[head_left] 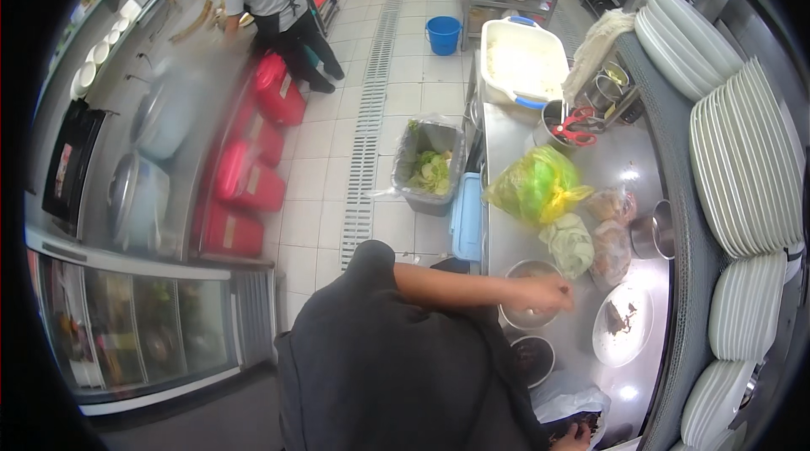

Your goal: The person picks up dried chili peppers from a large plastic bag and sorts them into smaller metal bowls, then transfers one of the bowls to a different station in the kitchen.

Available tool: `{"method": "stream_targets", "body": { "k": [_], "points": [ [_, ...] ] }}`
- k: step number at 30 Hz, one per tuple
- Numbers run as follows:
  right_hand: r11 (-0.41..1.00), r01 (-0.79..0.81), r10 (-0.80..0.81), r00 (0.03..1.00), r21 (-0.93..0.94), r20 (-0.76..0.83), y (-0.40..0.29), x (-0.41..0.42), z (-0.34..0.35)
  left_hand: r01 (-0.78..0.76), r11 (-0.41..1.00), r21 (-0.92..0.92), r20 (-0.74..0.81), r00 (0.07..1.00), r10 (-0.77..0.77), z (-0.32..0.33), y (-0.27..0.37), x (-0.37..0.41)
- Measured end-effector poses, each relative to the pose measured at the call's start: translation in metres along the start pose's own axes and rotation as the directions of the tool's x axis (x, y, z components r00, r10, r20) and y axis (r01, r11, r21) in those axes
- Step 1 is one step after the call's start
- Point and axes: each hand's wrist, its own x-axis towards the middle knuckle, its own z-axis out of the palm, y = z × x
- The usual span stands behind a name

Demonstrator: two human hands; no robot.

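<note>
My left hand [555,295] is over the right rim of a metal bowl [530,267], fingers curled and slightly blurred; whether they pinch anything cannot be told. At the bottom edge, my right hand [574,437] touches dark, shredded-looking food [585,419] in an opened clear plastic bag [566,395]. Between the hands stands a round container [533,361] with dark contents. A white oval plate [640,324] with dark food pieces [620,318] lies right of the bowl. Above my left hand are a pale knotted bag [568,245] and clear bags of brownish food [610,251].
The steel counter [512,134] also holds a yellow-green bag [538,185], red-handled scissors [576,127] in a pot and a white tub [525,62]. Stacked white plates [747,160] line the shelf. A lined bin [429,166] stands beside the counter. A co-worker [272,2] stands across the aisle.
</note>
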Motion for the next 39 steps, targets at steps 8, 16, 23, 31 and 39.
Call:
{"method": "stream_targets", "body": {
  "k": [8, 16, 23, 31, 39],
  "points": [
    [0.993, -0.113, 0.115, 0.972, 0.023, -0.204, 0.022, -0.013, -0.01, 0.002, 0.997, 0.077, 0.05, 0.999, -0.005, 0.009, -0.006, 0.01],
    [0.407, -0.109, 0.418, 0.905, 0.907, -0.079, -0.066, -0.02, -0.055, -0.059, 0.943, 0.329, 0.174, 0.985, 0.001, 0.022, -0.013, 0.017],
    [-0.113, -0.375, -0.137, 0.923, 0.92, 0.36, -0.176, 0.028, 0.014, 0.027, 0.949, 0.313, 0.034, 0.999, -0.039, 0.01, 0.019, 0.016],
    [-0.065, -0.455, -0.307, 0.856, 0.888, 0.416, -0.191, 0.038, 0.05, -0.08, 0.969, 0.232, 0.045, 0.996, 0.072, -0.001, 0.016, -0.001],
    [-0.121, -0.559, -0.359, 0.795, 0.82, 0.489, -0.207, 0.038, 0.074, -0.128, 0.94, 0.317, 0.032, 0.992, 0.125, 0.0, 0.016, -0.007]
  ]
}}
